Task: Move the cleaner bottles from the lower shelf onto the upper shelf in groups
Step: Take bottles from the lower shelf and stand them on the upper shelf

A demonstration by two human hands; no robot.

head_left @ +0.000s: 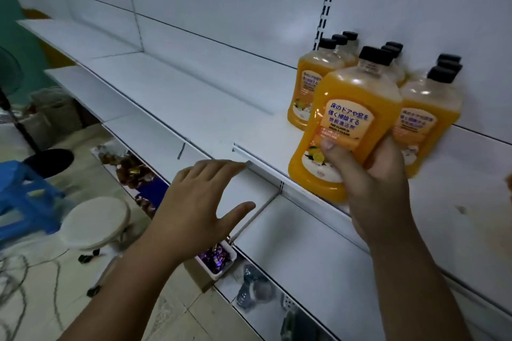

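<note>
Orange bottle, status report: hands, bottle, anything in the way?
Right hand grips orange bottle at shelf front. Left hand open, empty. Shelved bottles crowd close behind.

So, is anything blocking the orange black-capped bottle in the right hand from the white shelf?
Nothing visible does. The right hand grips the orange black-capped cleaner bottle at the front edge of the white shelf, ahead of the standing orange bottles; bare shelf lies to their left. The spot behind the held bottle is hidden.
</note>
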